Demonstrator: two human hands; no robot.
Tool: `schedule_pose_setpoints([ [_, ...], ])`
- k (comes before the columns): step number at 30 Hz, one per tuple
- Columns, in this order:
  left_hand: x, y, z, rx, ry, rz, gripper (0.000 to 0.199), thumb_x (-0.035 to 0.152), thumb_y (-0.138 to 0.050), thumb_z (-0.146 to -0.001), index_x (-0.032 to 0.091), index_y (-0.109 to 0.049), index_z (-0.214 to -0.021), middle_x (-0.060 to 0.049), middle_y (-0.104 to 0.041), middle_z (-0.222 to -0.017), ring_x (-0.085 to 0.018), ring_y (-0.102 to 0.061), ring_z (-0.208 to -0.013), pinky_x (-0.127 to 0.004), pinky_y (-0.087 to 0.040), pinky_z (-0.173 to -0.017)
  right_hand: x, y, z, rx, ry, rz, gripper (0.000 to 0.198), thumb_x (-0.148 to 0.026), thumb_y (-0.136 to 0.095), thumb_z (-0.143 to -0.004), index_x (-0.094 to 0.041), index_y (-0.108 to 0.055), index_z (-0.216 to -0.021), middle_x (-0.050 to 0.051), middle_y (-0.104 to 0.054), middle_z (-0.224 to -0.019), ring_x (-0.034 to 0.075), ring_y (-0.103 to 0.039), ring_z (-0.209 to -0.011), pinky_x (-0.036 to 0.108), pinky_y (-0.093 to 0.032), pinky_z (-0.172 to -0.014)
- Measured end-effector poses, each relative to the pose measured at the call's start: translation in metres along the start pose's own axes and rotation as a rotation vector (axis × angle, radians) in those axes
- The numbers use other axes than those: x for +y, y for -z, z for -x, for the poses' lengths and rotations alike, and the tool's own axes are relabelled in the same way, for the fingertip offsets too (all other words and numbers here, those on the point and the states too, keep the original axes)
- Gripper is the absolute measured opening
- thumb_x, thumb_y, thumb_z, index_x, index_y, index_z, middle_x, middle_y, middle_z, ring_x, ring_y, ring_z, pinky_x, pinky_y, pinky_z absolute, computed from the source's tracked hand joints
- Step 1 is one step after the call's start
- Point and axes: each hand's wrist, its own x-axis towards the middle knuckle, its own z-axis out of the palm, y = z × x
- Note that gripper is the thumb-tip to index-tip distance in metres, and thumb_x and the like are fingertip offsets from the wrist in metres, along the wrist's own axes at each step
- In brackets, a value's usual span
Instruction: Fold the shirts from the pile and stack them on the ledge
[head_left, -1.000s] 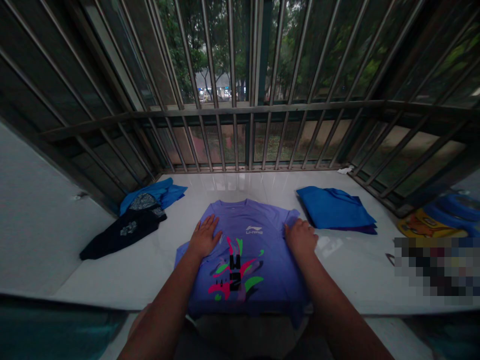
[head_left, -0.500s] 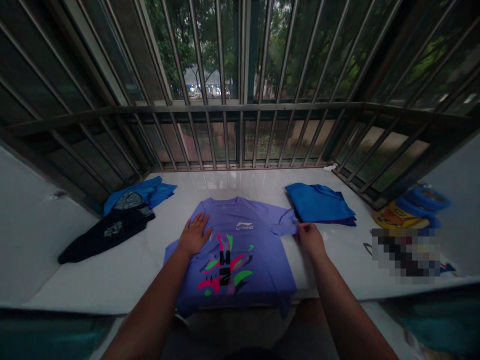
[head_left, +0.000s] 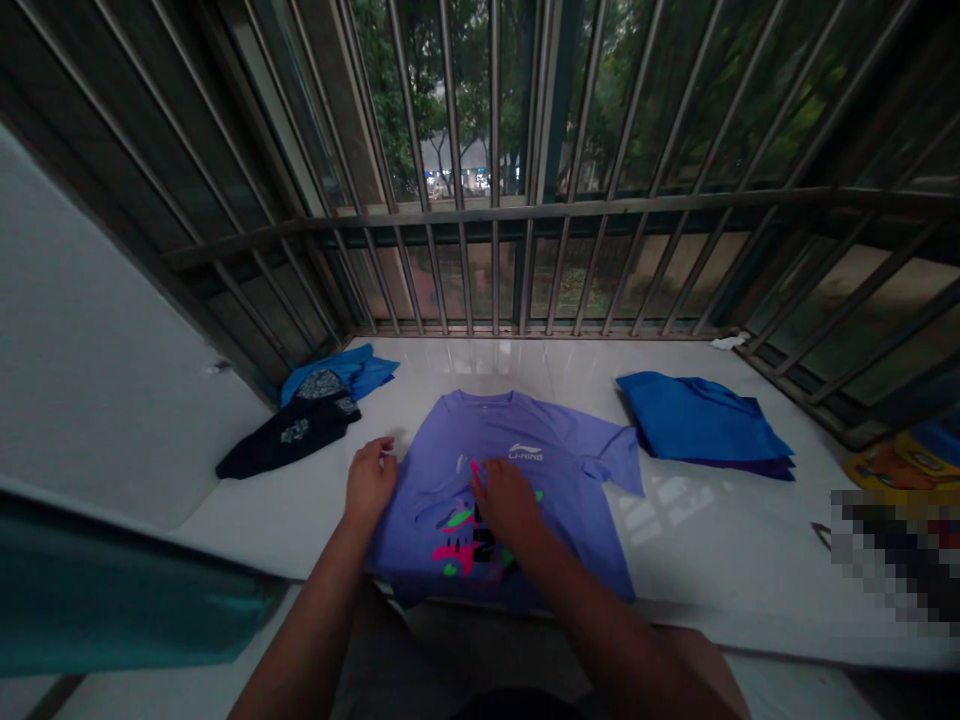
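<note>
A purple T-shirt (head_left: 555, 430) lies front up on the white ledge, collar pointing away from me, its lower end hanging over the near edge. It carries a white logo and a bright pink, green and black print. My left hand (head_left: 370, 490) is at the shirt's left side, fingers loosely bent and apart, holding nothing I can see. Across the middle of the chest rests my right hand (head_left: 510, 500), fingers stretched out over the print. The sleeve on the right is spread flat; the left one is hidden around my hand.
Folded blue clothes (head_left: 697, 415) lie to the right. On the left are a dark garment (head_left: 289, 435) and a bright blue one (head_left: 371, 368). A yellow and blue item (head_left: 911, 465) sits at the far right beside a blurred patch. Metal window bars (head_left: 495, 270) close off the back.
My right hand has left the right sleeve and moved left onto the shirt's chest. My left hand has slid off the chest to the shirt's left side. The view has turned left.
</note>
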Motion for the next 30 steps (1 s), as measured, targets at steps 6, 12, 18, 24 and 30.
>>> schedule_pose_setpoints([
  [6, -0.041, 0.021, 0.038, -0.127, -0.088, 0.122, 0.044, 0.040, -0.071, -0.085, 0.024, -0.078, -0.126, -0.011, -0.077, -0.124, -0.033, -0.073, -0.115, -0.050, -0.058, -0.106, -0.019, -0.014, -0.043, -0.058, -0.068, -0.034, 0.025, -0.034, -0.073, -0.100, -0.015, -0.071, -0.117, 0.021, -0.072, -0.126, 0.032, -0.071, -0.114, 0.040, -0.054, -0.095],
  [12, -0.042, 0.017, 0.036, -0.153, -0.037, 0.238, 0.032, 0.043, -0.072, -0.089, 0.027, -0.081, -0.115, -0.007, -0.080, -0.113, -0.030, -0.073, -0.107, -0.047, -0.057, -0.103, -0.024, -0.010, -0.042, -0.040, -0.019, -0.176, 0.011, -0.026, -0.059, -0.108, -0.019, -0.068, -0.108, 0.011, -0.077, -0.109, 0.022, -0.073, -0.103, 0.028, -0.049, -0.087],
  [18, -0.044, 0.019, 0.039, -0.158, 0.027, 0.297, 0.032, 0.044, -0.071, -0.089, 0.026, -0.082, -0.113, -0.002, -0.076, -0.086, -0.022, -0.070, -0.077, -0.036, -0.057, -0.076, -0.022, -0.001, -0.009, 0.024, -0.009, -0.375, 0.012, -0.031, -0.053, -0.111, -0.024, -0.062, -0.113, 0.005, -0.077, -0.101, 0.019, -0.074, -0.090, 0.026, -0.046, -0.078],
  [24, -0.041, 0.020, 0.041, -0.180, 0.023, 0.354, 0.029, 0.037, -0.067, -0.087, 0.024, -0.085, -0.107, -0.001, -0.073, -0.079, -0.019, -0.066, -0.069, -0.031, -0.054, -0.068, -0.001, -0.008, -0.002, -0.104, -0.188, -0.245, 0.021, -0.023, -0.060, -0.105, -0.019, -0.060, -0.126, 0.009, -0.079, -0.098, 0.023, -0.077, -0.094, 0.029, -0.047, -0.079],
  [30, -0.038, 0.024, 0.041, -0.195, -0.025, 0.397, 0.031, 0.029, -0.062, -0.089, 0.026, -0.088, -0.105, -0.005, -0.076, -0.093, -0.020, -0.070, -0.080, -0.033, -0.054, -0.073, 0.004, -0.006, -0.004, -0.119, -0.173, -0.106, 0.026, -0.026, -0.064, -0.103, -0.018, -0.063, -0.128, 0.015, -0.081, -0.109, 0.029, -0.078, -0.101, 0.033, -0.049, -0.083],
])
